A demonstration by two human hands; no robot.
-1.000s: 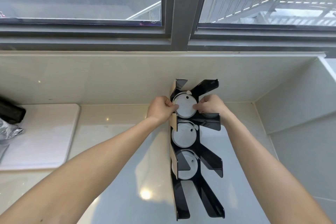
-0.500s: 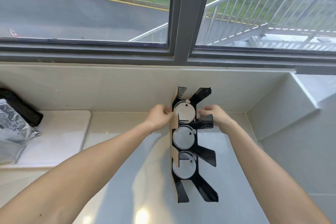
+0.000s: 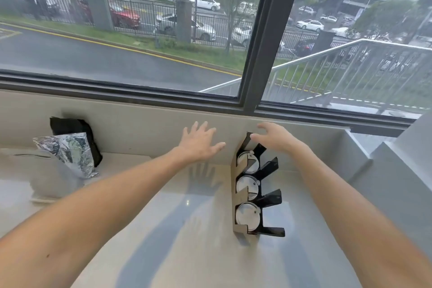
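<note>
A person's left hand and right hand hover with fingers spread wide and holding nothing, above a pale bench beneath a window that looks out on a rain-wet road.

The black rack appears to stand upright on the bench, right of centre in the frame. Its top reaches up against the back wall, directly under the right hand. Whether that hand's thumb touches the topmost prong cannot be told. The left hand is apart from the rack, to its left, and casts a shadow on the bench below.

Three white round lids sit one above another in the rack's slots.

The rack looks like stiff, glossy plastic, so it is likely light but slippery. Being tall and narrow on a small foot, it would tip easily. The lids seem only to rest in their cradles and could slide out if the rack tilts.

The safest hold is probably both hands clasping the central spine from either side at mid-height. The thin angled prongs may flex or snap.

A crumpled foil bag and a black bag lie at the left of the frame, well apart from the rack.
</note>
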